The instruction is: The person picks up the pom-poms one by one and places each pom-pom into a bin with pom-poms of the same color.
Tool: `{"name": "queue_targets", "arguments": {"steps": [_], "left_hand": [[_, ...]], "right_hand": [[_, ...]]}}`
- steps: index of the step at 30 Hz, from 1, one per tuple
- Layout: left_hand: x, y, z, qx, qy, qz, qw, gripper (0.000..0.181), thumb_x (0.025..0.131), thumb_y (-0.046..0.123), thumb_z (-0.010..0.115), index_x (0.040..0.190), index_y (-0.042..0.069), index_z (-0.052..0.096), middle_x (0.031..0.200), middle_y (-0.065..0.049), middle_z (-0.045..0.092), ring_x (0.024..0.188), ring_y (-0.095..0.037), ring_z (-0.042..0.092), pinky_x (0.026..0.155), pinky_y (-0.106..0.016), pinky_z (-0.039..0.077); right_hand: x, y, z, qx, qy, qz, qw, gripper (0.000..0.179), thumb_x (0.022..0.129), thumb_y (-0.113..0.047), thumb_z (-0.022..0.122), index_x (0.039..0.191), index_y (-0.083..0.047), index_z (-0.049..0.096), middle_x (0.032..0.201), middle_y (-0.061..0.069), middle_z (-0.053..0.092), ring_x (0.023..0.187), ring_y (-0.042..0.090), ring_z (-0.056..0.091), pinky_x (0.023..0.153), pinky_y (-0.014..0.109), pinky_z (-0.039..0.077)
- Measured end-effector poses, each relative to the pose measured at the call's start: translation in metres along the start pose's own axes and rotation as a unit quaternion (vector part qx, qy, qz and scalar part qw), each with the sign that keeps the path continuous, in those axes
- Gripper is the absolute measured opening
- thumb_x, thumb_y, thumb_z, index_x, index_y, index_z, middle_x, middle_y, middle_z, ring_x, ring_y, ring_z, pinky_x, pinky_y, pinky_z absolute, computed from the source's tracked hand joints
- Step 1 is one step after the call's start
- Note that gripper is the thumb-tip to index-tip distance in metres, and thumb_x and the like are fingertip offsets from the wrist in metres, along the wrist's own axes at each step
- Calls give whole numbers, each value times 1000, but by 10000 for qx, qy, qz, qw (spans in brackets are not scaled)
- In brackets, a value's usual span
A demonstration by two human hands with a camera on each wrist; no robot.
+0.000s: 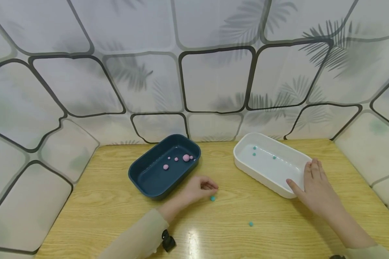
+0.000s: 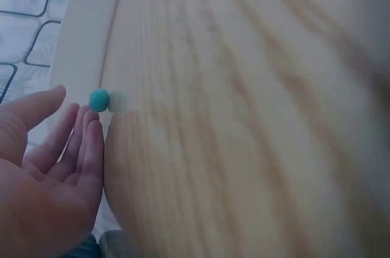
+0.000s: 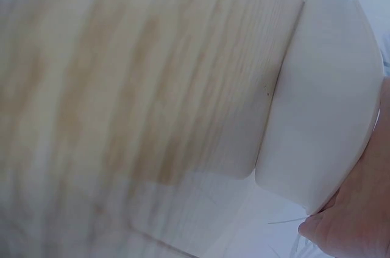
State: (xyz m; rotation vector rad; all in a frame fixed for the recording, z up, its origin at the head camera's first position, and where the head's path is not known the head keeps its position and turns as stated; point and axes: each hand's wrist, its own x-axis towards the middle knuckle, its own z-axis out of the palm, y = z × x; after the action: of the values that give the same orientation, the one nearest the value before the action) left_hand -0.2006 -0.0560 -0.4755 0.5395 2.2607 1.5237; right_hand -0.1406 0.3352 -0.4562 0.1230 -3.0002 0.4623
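My left hand (image 1: 199,187) is low over the table, fingers loosely bent and thumb apart from them. Right by its fingertips lies a small teal ball (image 2: 99,100) on the wood; whether they touch I cannot tell. A second teal ball (image 1: 251,223) is nearer the front. At the right, my right hand (image 1: 321,192) rests on the near right corner of a white tray (image 1: 272,183), fingers straight along the rim and thumb spread. Inside that tray are three teal balls (image 1: 274,157). The right wrist view shows the tray's outer wall (image 3: 323,99) and part of that hand.
A dark blue tray (image 1: 142,180) with several pink balls (image 1: 186,158) of different sizes stands left of the white one, just beyond the left forearm. Behind the wooden table (image 1: 214,237) hangs a patterned cloth backdrop (image 1: 217,82), which also runs along both sides.
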Motion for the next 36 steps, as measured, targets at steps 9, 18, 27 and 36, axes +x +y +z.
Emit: {"name": "queue_targets", "arguments": {"steps": [9,18,27,36], "left_hand": [[-13,-1,-9,64,-484,357,9982,22,90,-2,81,109,-12,74,101,-26,77,82,0,67,75,-11,56],[-13,-3,-11,765,-712,492,9933,23,90,2,83,111,-5,76,103,-16,78,85,0,65,79,-12,56],[-12,-3,-5,1757,-515,831,9796,17,88,1,85,105,2,79,92,-6,75,79,1,60,74,-14,54],[-14,1,-3,2058,-397,824,9743,9,91,5,84,99,8,79,90,0,73,79,-2,59,73,-14,52]], "right_hand": [[1,2,1,22,54,-57,10000,99,111,-50,46,151,34,10,163,52,-4,156,65,-3,132,62,-8],[1,1,0,30,-42,-2,10000,100,111,-51,45,151,33,8,164,50,-7,156,64,-5,132,61,-10],[-1,-1,-1,63,-71,20,10000,99,112,-50,43,151,33,6,164,49,-10,156,64,-9,132,61,-11],[0,-1,-2,51,-133,65,9999,100,112,-51,43,151,33,6,164,50,-10,156,64,-8,132,63,-9]]}}
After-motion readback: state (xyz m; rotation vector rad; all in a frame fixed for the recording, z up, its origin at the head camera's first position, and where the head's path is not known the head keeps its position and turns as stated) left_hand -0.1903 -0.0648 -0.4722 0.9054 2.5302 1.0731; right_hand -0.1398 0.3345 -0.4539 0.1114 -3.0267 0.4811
